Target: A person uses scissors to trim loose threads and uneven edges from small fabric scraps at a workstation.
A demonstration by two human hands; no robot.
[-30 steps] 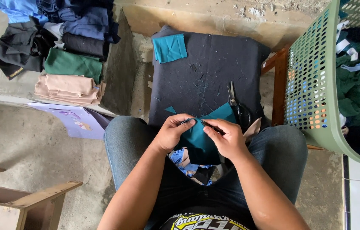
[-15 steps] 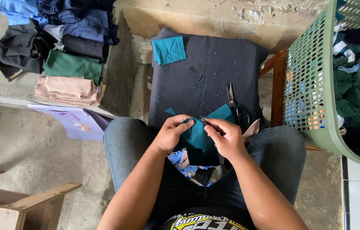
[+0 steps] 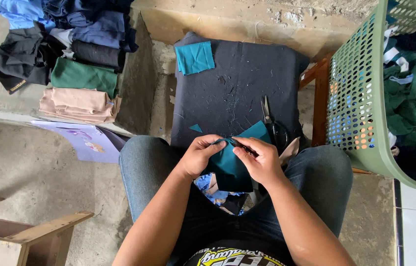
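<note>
Currently both hands pinch one teal fabric piece over the lap: left hand fingers closed on its top-left edge, right hand fingers closed on the top edge beside it. Scissors lie on the dark cloth-covered stool just beyond, near a teal square. Green laundry basket on the right, folded clothes stack on the left.
</note>
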